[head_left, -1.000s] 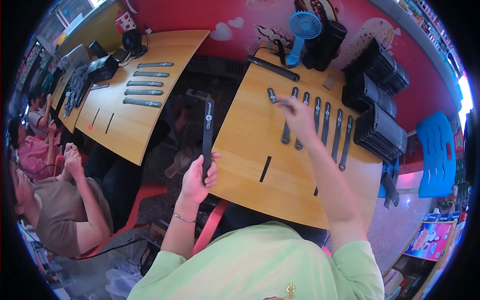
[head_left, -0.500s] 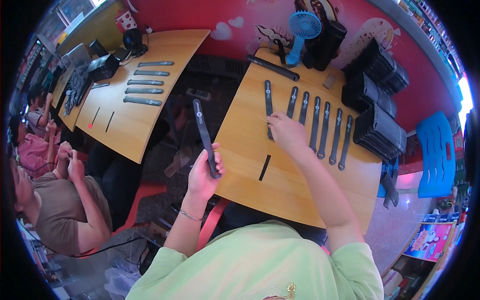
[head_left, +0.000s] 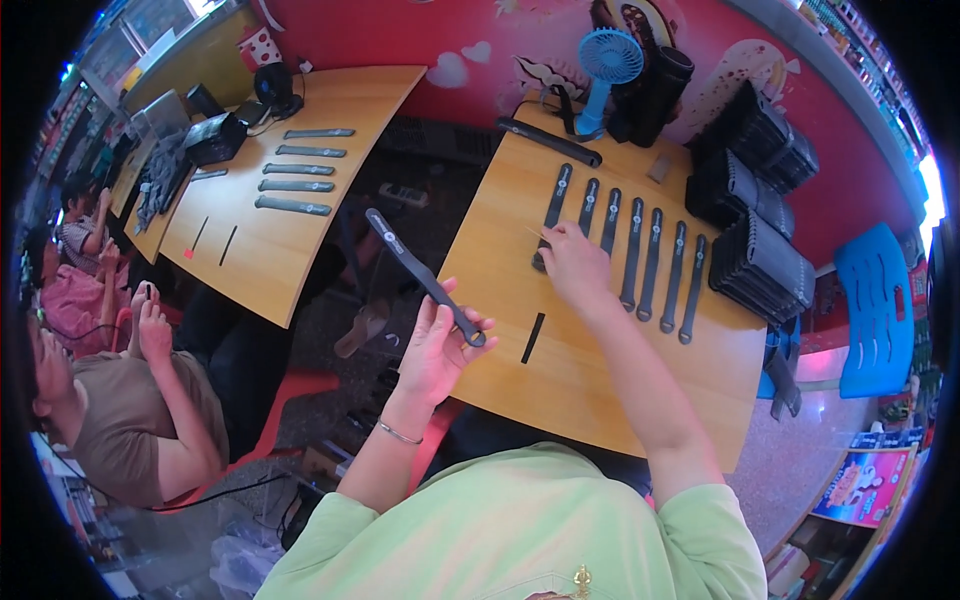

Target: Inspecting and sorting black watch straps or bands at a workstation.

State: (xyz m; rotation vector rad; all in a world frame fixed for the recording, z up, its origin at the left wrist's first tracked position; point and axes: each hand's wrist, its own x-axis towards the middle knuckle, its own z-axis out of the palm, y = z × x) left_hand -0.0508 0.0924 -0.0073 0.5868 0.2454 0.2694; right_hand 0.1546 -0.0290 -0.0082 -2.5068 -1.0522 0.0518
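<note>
My left hand (head_left: 437, 352) is raised off the table's left edge, its fingers closed round the lower end of a dark grey strap (head_left: 412, 265) with pale print, which slants up to the left. Over the table, my right hand (head_left: 577, 268) pinches a thin tan stick (head_left: 533, 231). Its fingertips touch the lower part of another grey strap (head_left: 558, 200), the leftmost in a row. To its right lie several similar straps (head_left: 632, 255) side by side. A short black strip (head_left: 533, 338) rests on the wood nearer me.
Stacks of folded black goods (head_left: 762, 270) line the table's (head_left: 480, 370) right side. At the back are a blue fan (head_left: 608, 60), a black cylinder (head_left: 660, 85) and a longer dark strap (head_left: 550, 142). Leftward, a co-worker (head_left: 140, 420) sits by another table (head_left: 270, 245) with more straps.
The strap in my left hand has tilted further left, and that hand has shifted right. The strap under my right fingertips has swung its top rightward, towards the row.
</note>
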